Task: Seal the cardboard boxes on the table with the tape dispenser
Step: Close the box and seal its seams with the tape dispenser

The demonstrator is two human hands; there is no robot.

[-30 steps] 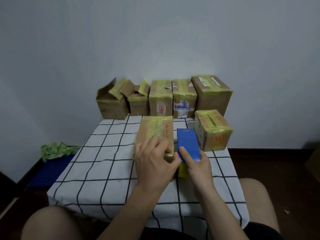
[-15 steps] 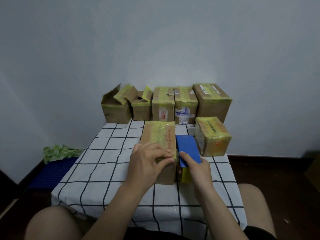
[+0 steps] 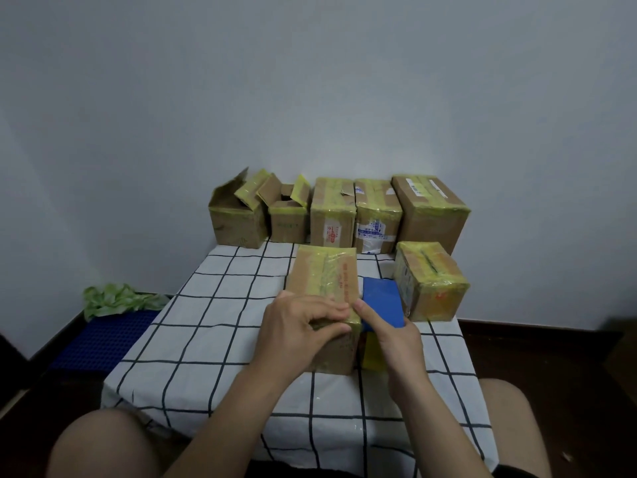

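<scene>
A cardboard box [image 3: 325,274] with yellowish tape along its top seam stands in the middle of the checked table [image 3: 213,339]. My left hand [image 3: 296,326] grips the box's near top edge, fingers on the tape and thumb on the front face. Right beside the box is the blue tape dispenser [image 3: 382,300], with a yellow part below it. My right hand [image 3: 393,336] holds the dispenser from the near side, its index finger stretched to the box's near right corner.
A small taped box [image 3: 431,281] sits just right of the dispenser. Along the wall stand two open boxes [image 3: 238,219] and three taped boxes [image 3: 377,215]. Left of the table, green wadding [image 3: 117,300] lies on a blue mat [image 3: 100,336].
My left hand slid back along the taped top to the box's near edge and curled over it. The right hand with the dispenser stayed beside the box. The view shifted slightly.
</scene>
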